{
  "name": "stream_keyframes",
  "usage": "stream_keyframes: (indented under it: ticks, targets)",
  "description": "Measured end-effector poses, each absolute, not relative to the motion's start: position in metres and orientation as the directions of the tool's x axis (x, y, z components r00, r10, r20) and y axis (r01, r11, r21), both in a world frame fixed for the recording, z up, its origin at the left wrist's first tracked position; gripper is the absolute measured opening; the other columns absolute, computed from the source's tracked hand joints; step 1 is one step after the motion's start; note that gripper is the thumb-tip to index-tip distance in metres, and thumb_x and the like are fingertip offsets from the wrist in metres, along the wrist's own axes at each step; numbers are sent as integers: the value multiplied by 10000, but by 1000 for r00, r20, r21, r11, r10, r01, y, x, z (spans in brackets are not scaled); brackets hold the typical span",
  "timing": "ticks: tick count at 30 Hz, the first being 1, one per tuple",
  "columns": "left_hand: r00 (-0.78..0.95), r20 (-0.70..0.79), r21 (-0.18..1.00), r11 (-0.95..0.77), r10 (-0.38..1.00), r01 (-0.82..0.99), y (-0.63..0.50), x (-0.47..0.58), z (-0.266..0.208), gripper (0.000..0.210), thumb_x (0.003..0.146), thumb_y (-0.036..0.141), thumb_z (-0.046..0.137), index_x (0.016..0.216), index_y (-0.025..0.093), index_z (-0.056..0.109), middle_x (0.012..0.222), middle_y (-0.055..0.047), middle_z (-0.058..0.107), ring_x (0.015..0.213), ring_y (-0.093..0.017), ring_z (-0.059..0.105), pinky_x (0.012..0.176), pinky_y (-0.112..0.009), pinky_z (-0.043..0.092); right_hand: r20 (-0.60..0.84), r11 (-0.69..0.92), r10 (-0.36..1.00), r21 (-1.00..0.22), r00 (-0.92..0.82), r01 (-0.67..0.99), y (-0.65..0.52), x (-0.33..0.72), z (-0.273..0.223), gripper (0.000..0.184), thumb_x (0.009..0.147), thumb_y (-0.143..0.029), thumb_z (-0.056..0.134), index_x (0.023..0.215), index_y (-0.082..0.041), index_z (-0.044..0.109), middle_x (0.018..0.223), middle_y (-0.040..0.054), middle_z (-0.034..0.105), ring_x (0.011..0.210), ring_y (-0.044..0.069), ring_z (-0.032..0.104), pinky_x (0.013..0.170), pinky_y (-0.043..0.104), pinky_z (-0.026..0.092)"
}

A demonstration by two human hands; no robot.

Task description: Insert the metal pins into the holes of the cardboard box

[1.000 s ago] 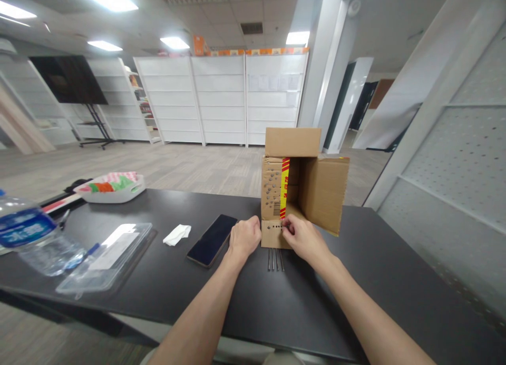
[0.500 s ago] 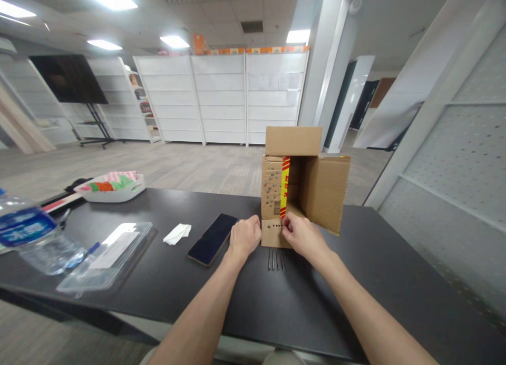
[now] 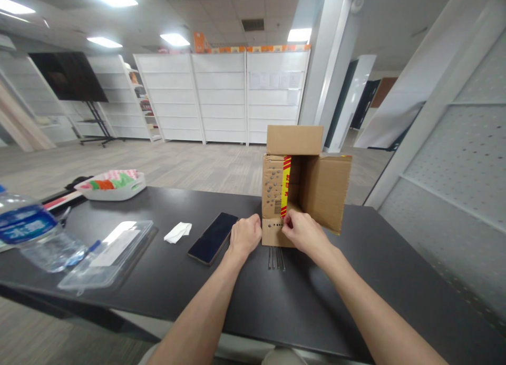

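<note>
An open cardboard box (image 3: 326,191) stands on the dark table. Grey nail or screw heads dot its left front panel, and a row of small dark holes runs along the lower flap (image 3: 272,238). My left hand (image 3: 247,233) is closed against the left edge of that flap, its fingertips partly hidden. At the right end of the holes, my right hand (image 3: 304,230) is closed in a pinch; whatever is between its fingers is too small to make out. Several long thin nails or screws (image 3: 278,258) lie side by side on the table in front of the flap.
Left of my hands lie a phone (image 3: 213,238), a crumpled white tissue (image 3: 177,232) and a clear plastic case (image 3: 108,257). A water bottle (image 3: 31,230) lies at the far left. Behind it is a white basket (image 3: 114,194) with coloured contents on the table (image 3: 166,286).
The view has shifted very slightly. Both hands stay at the box, the right one still pinched by the row of holes; nothing else has visibly moved.
</note>
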State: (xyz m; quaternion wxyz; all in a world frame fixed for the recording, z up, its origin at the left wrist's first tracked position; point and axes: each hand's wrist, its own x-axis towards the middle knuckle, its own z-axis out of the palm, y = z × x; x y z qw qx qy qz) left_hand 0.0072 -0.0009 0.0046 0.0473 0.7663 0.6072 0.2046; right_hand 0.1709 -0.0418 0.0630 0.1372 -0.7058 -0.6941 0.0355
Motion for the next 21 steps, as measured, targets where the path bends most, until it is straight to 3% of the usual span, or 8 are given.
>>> stream_keyframes:
  ticks: [13,21]
  targets:
    - [179,216,324,-243,960,914,-3,7,8,317,904,259,324,903,245,641,854,-60,705,798,-205,658,663,-265,387,311,192,947,-359,-77,914,-39,168,66,90,700,-97,524,746,-172,538,692,25,598,625,144,519,583,252,324]
    - [178,214,327,-242,961,914,-4,8,12,306,898,239,326,881,246,631,851,-54,708,796,-203,663,658,-265,388,420,363,889,-406,-181,839,-62,173,75,118,722,-88,490,747,-174,567,714,11,577,643,138,519,611,246,371]
